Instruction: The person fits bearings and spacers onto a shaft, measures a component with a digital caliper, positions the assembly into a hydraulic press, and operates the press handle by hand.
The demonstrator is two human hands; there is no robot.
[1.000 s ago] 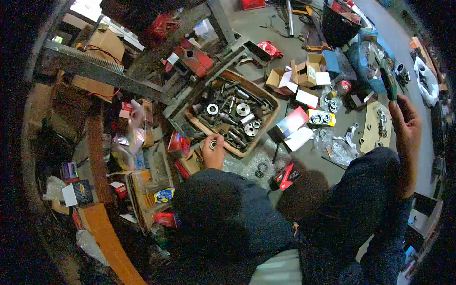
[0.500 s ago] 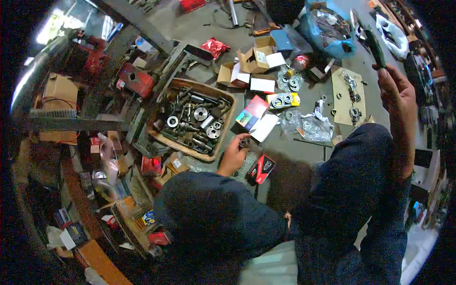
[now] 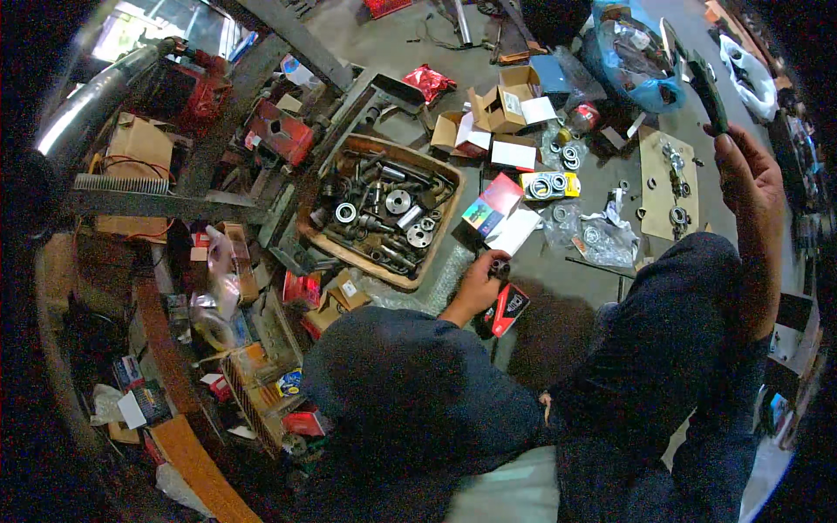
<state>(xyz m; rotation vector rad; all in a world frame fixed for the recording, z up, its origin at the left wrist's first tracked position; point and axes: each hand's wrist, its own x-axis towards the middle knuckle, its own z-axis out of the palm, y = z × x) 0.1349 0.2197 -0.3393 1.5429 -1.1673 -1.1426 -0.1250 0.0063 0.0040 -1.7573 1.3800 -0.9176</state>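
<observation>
Low in front of me, my left hand (image 3: 471, 289) is closed around a small dark metal part (image 3: 499, 268) with round openings in its end. Just below that hand lies a red and black box (image 3: 507, 309), partly covered by it. Bubble wrap (image 3: 446, 277) lies on its other side. Raised at the right, my right hand (image 3: 751, 174) grips the lower end of a long, dark greenish object (image 3: 704, 91), whose kind I cannot make out. A wooden tray (image 3: 458, 193) full of metal shafts, rings and flanges stands left of my left hand.
Opened cardboard boxes (image 3: 499, 111) and a yellow bearing pack (image 3: 571, 185) lie ahead. Small parts rest on a tan sheet (image 3: 652, 148) at the right. A blue plastic bag (image 3: 667, 94) stands beyond. Metal frame bars (image 3: 296, 44) and cluttered boxes fill the left.
The whole view has shifted, so the surroundings sit farther right. My left hand has moved slightly right with the metal part, uncovering more bubble wrap. My right hand stays raised with the dark object.
</observation>
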